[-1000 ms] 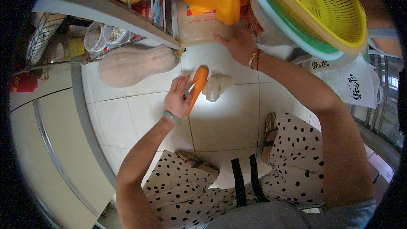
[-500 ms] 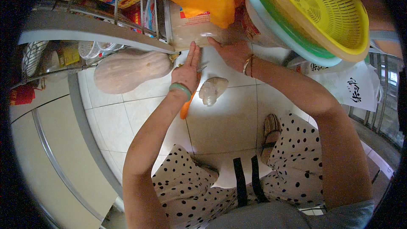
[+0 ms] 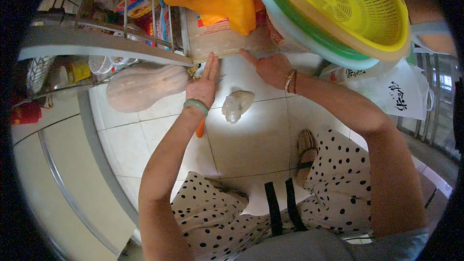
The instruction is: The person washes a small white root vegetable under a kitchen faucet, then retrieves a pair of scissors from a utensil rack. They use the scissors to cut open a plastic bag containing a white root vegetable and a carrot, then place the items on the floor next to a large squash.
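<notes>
My left hand points its index and middle fingers at the lower edge of a tan carton. Its other fingers are curled, apparently around a long orange tool that shows below the wrist; a slim pointed end appears beside the hand, and the kind cannot be made out. At the same edge, farther right, my right hand reaches out its index finger, holding nothing visible. Between the hands and my legs, a crumpled clear plastic bag with pale contents lies on the tiled floor.
A large tan squash lies left, below a wire rack with packets. Orange cloth hangs over the carton. Nested basins and a yellow colander stand at the upper right, above a white bag. A cabinet flanks the left.
The view has shifted slightly. Both hands remain at the carton's edge, with my right index finger now stretched more plainly. The orange tool has shifted left along with my left hand.
</notes>
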Available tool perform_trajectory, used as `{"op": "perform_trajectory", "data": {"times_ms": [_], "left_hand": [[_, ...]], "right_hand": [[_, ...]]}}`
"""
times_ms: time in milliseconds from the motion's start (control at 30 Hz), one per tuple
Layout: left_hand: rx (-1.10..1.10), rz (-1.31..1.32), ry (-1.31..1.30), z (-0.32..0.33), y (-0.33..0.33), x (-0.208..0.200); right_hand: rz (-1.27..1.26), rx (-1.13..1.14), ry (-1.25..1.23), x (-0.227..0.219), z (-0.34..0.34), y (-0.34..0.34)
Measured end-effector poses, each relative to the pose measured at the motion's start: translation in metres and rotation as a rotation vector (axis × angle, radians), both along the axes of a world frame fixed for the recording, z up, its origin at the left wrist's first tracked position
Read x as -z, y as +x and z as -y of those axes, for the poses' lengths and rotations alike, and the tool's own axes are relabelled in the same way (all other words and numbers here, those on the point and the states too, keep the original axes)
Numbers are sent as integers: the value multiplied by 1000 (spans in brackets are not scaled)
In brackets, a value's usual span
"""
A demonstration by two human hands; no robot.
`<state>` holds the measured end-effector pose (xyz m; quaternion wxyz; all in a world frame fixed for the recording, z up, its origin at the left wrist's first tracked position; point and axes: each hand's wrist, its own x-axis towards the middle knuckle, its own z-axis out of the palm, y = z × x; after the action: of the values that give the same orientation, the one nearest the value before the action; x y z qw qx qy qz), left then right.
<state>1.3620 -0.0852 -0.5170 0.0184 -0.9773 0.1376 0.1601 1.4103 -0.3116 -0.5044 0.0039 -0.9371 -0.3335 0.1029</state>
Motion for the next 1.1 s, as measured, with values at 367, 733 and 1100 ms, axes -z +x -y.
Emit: {"op": "perform_trajectory", "data": {"times_ms": [367, 733, 1100], "left_hand": [[40, 31, 5, -3, 1, 4], [-26, -66, -10, 8, 4, -8], [-106, 16, -184, -17, -17, -1]], "right_hand": [[-86, 104, 118, 18, -5, -1], [88, 270, 422, 28, -13, 25], [188, 92, 420, 26, -18, 18]]}}
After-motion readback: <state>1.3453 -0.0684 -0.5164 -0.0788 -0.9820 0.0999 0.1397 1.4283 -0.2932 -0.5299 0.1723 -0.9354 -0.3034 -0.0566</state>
